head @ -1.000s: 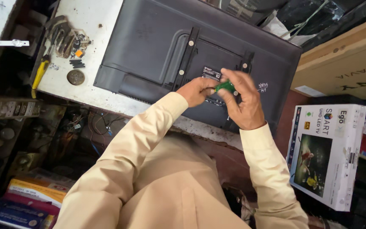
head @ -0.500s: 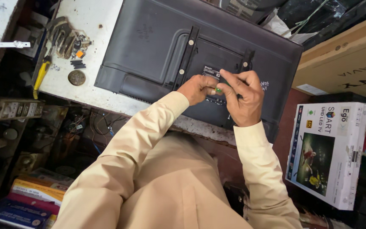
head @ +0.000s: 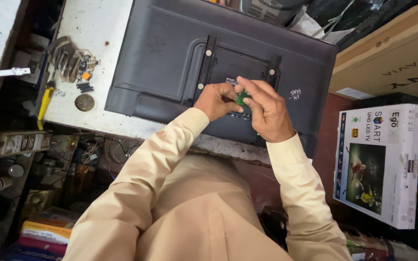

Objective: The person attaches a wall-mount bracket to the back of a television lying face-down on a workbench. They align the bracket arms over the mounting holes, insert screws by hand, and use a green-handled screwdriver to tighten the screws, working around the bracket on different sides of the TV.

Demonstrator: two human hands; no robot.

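Both hands have closed in over the TV back on the bench: right hand now grips the green tool, left hand pinches beside it.

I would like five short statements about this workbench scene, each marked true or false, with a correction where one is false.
1. The television lies with its dark back panel facing up. True.
2. The right hand has a small green thing at its fingertips. True.
3. The left hand rests on the yellow-handled tool. False: that tool lies apart, at the left edge of the bench, and the left hand is over the television's back.
4. The white printed box stands on top of the television. False: it stands off to the right, beside the bench.
5. A round coin-like disc lies on the white benchtop. True.
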